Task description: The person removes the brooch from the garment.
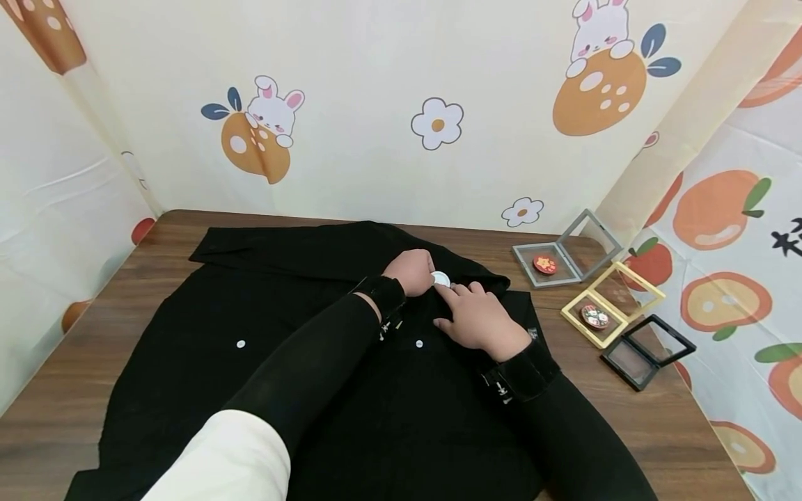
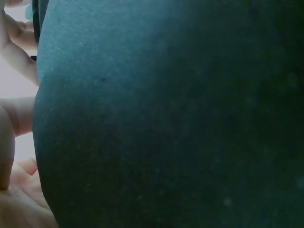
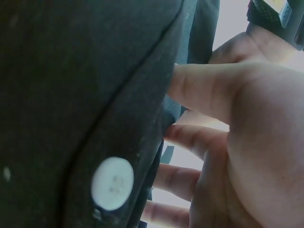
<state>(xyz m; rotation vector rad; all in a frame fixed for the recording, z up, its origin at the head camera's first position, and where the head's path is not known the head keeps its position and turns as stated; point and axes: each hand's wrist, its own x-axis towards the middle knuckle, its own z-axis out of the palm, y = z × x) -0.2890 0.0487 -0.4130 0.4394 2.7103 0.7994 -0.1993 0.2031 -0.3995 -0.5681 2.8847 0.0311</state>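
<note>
A black buttoned shirt (image 1: 188, 334) lies spread over the table. Near its far right part sits a small white round badge (image 1: 441, 278) between the hands. My left hand (image 1: 410, 271), fingers curled, holds the badge at its left edge. From the right, my right hand (image 1: 479, 320) reaches in with extended fingers, the index fingertip touching the badge and the thumb apart on the cloth. In the right wrist view, thumb and fingertips meet the shirt's edge beside a white button (image 3: 112, 184). Black cloth fills most of the left wrist view, hiding the left fingertips.
At the table's right stand three hinged clear-windowed frames: a grey one (image 1: 532, 278) with a red flower badge (image 1: 544, 264), a yellow one (image 1: 579, 327) with a patterned badge (image 1: 594, 317), and a black one (image 1: 617, 358). A printed curtain (image 1: 357, 174) borders the wooden table (image 1: 664, 438).
</note>
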